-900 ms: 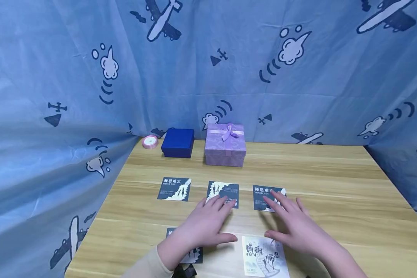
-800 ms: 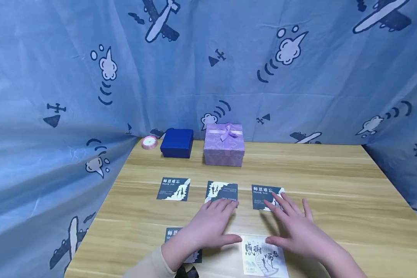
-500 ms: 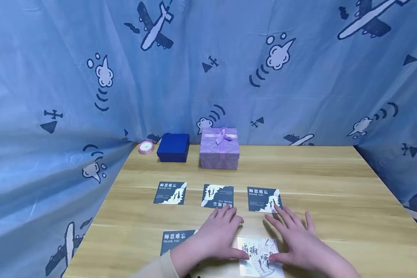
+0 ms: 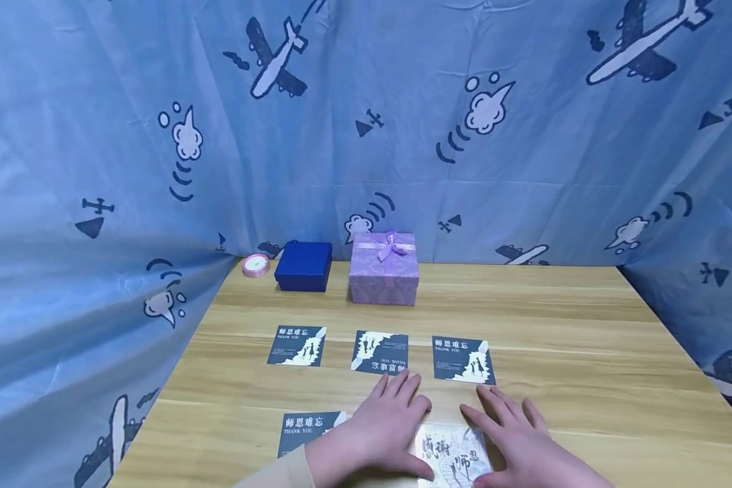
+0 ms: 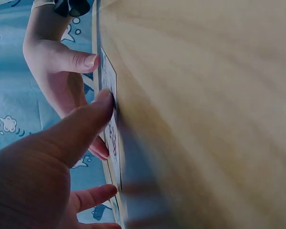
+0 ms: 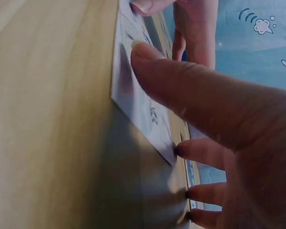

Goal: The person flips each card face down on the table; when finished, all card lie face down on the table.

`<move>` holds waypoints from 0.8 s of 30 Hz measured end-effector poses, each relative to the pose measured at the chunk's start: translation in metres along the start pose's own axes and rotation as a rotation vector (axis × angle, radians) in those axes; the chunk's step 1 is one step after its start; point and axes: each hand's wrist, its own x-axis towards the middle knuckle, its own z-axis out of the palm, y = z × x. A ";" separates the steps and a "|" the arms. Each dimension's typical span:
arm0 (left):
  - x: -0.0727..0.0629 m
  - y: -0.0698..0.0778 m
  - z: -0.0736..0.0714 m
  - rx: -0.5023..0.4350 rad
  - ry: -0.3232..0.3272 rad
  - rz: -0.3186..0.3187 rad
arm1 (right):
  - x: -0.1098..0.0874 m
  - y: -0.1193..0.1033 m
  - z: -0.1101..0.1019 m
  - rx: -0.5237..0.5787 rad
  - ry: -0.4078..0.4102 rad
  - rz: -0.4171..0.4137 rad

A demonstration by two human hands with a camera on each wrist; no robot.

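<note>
A square white card (image 4: 454, 454) with dark brush lettering lies flat on the table at the bottom centre of the head view. My left hand (image 4: 381, 430) is spread at its left side, thumb at the card's edge and fingers reaching toward the middle dark card (image 4: 380, 352). On the other side my right hand (image 4: 521, 444) has its thumb (image 6: 155, 62) over the white card and an index fingertip at its edge, in the right wrist view. Both hands have fingers extended and apart. Partly behind the left forearm is a dark THANK YOU card (image 4: 308, 430).
Dark cards lie at the left (image 4: 297, 346) and right (image 4: 463, 359) of a row on the wooden table (image 4: 555, 312). Behind them stand a purple gift box (image 4: 384, 278) with a bow, a blue box (image 4: 303, 266) and a pink ribbon roll (image 4: 256, 265). A blue curtain (image 4: 317, 149) hangs behind.
Both hands have drawn back from the upper row of dark cards to the white card, their thumbs now at it. The head view has shifted slightly. The cards appear unmoved.
</note>
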 end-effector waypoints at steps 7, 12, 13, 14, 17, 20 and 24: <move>0.003 -0.002 0.001 -0.034 0.001 -0.017 | 0.001 -0.002 0.003 0.033 0.018 0.052; 0.004 -0.001 0.000 -0.056 0.000 -0.021 | -0.001 -0.001 0.002 -0.017 0.093 0.052; 0.004 -0.001 0.000 -0.059 0.000 -0.023 | -0.002 -0.001 0.002 -0.032 0.108 0.048; 0.004 0.000 0.000 -0.061 -0.001 -0.026 | -0.003 0.000 0.002 -0.051 0.126 0.041; 0.004 0.001 -0.001 -0.064 -0.007 -0.032 | -0.005 0.001 0.003 -0.067 0.150 0.030; 0.004 0.003 -0.002 -0.066 -0.014 -0.040 | -0.005 0.001 0.003 -0.079 0.166 0.022; 0.003 0.004 -0.003 -0.067 -0.015 -0.045 | -0.005 0.000 0.004 -0.085 0.181 0.012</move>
